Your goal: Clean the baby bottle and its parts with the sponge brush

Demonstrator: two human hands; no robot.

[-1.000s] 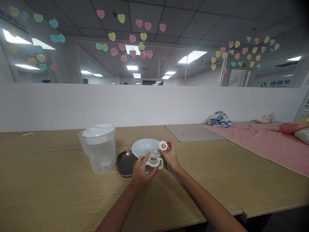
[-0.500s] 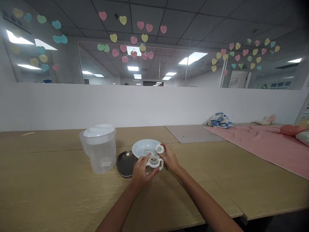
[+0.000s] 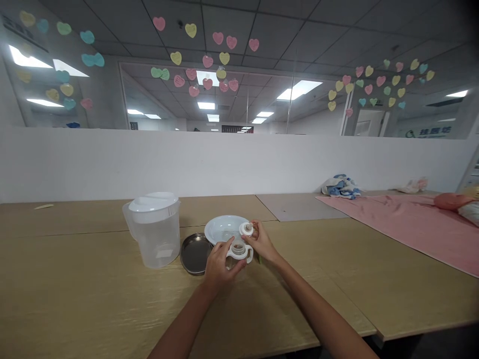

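My left hand (image 3: 221, 263) grips a small clear baby bottle (image 3: 237, 254) with white side handles, its fingers over the top and partly hiding it. My right hand (image 3: 262, 243) pinches a small round white bottle collar (image 3: 246, 229) between fingers and thumb, just above and right of the bottle. The collar's centre looks brownish and clear, too small to tell more. Behind both hands lies a white plate (image 3: 224, 228). To the left, a dark metal dish (image 3: 194, 254) sits beside a clear plastic pitcher (image 3: 154, 239) with a white lid.
The light wood table (image 3: 75, 259) runs across the view, with seams between its sections. A pink cloth (image 3: 404, 224) lies at the right, a crumpled blue-and-white cloth (image 3: 340, 187) farther back. A low white partition (image 3: 224, 164) stands behind the table.
My right hand has moved the collar left, closer to the bottle, and turned it from facing me to a tilt. My left hand and the bottle have stayed put.
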